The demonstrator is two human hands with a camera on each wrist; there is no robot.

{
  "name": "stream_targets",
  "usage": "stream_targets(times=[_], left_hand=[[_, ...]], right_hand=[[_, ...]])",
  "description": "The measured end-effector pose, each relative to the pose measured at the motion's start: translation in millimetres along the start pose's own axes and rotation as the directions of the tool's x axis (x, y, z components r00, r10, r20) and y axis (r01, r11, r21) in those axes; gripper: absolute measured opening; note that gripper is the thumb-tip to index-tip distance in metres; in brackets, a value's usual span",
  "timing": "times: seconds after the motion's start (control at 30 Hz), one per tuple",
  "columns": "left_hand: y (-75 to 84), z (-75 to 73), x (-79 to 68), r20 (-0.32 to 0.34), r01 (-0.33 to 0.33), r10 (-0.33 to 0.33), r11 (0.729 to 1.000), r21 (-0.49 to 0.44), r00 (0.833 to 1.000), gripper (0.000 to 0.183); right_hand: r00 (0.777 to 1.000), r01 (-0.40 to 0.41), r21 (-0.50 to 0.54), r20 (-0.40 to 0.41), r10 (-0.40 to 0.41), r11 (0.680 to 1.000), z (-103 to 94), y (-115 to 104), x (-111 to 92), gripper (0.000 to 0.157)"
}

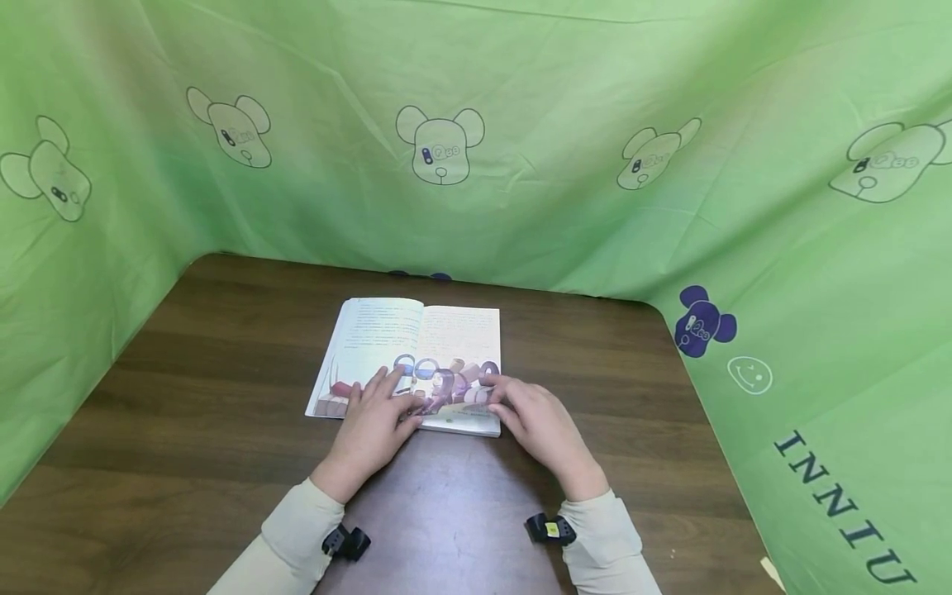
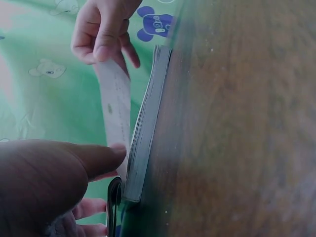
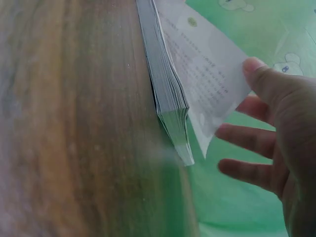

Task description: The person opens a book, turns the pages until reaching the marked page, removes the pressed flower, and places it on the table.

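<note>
An open book [image 1: 383, 335] with printed text and a colourful illustration lies on the wooden table. My left hand [image 1: 372, 430] rests on the lower part of its spread, near the middle fold, with fingers spread. At the lower right corner, my right hand [image 1: 543, 421] pinches one page [image 3: 202, 74] between thumb and forefinger. In the right wrist view that page is lifted off the thick stack of pages [image 3: 170, 84], and the other fingers stand apart from it. The left wrist view shows the left thumb [image 2: 101, 160] by the raised page's inner end.
Brown tabletop [image 1: 223, 355] surrounds the book. A green cloth [image 1: 521, 223] printed with bear heads hangs around the back and sides of the table. Black wrist cameras [image 1: 346, 542] sit on both sleeves. A small pale object [image 1: 772, 572] shows at the table's right edge.
</note>
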State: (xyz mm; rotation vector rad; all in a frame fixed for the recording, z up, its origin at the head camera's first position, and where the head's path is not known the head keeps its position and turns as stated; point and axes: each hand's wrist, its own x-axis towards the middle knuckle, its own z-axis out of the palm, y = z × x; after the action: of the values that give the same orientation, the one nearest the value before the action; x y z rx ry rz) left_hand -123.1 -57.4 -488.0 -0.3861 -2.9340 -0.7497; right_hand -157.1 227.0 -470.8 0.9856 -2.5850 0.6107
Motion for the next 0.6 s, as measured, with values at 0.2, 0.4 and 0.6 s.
stream_targets(times=[0.2, 0.4, 0.6], left_hand=[[-0.9, -0.2, 1.0, -0.077, 0.004, -0.004, 1.0, -0.012, 0.997, 0.028], [-3.2, -2.8, 3.3, -0.23, -0.024, 0.007, 0.997, -0.072, 0.973, 0.047], [-4.8, -7.0, 4.9, -0.344, 0.039, -0.073, 0.994, -0.105, 0.936, 0.096]], right_hand=[[0.995, -0.054, -0.011, -0.088, 0.053, 0.998, -2.5, 1.0, -0.3, 0.029], [0.996, -0.081, -0.003, 0.047, 0.081, 0.997, -1.7, 1.7, -0.8, 0.037], [0.969, -0.094, 0.022, 0.233, 0.087, 0.995, 0.7, 2.5, -4.2, 0.049]])
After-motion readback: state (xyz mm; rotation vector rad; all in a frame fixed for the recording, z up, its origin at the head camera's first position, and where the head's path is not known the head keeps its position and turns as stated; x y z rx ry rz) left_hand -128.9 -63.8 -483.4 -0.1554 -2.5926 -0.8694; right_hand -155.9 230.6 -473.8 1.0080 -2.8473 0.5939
